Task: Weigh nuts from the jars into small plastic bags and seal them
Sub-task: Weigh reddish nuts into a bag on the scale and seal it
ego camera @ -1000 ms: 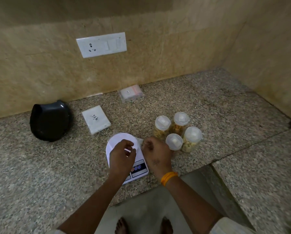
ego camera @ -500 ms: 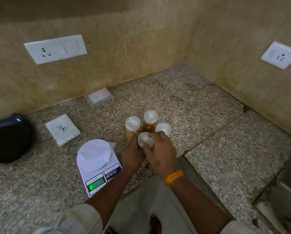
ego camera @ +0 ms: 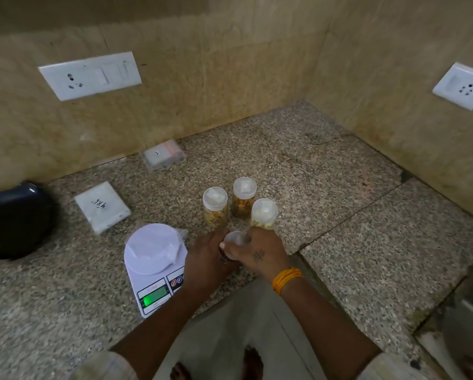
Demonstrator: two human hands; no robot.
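Several clear nut jars with white lids stand on the granite counter. The nearest jar (ego camera: pixel 234 239) is gripped by both hands: my left hand (ego camera: pixel 206 259) wraps its body, my right hand (ego camera: pixel 260 252) covers its white lid. Behind it stand three more jars (ego camera: pixel 214 207), (ego camera: pixel 244 197), (ego camera: pixel 263 213). A white digital scale (ego camera: pixel 154 266) with a lit green display sits just left of my left hand, and a small clear plastic bag (ego camera: pixel 179 235) lies on its round pan.
Two packs of small plastic bags lie further back, one (ego camera: pixel 102 205) at the left and one (ego camera: pixel 162 154) near the wall. A black bowl-like object (ego camera: pixel 13 218) sits at far left. A sink edge (ego camera: pixel 460 333) shows at lower right. Wall sockets (ego camera: pixel 89 75), (ego camera: pixel 463 86) are mounted above.
Both hands left the scale pan and moved right to the nearest jar, closing on it. The view swung to the right.
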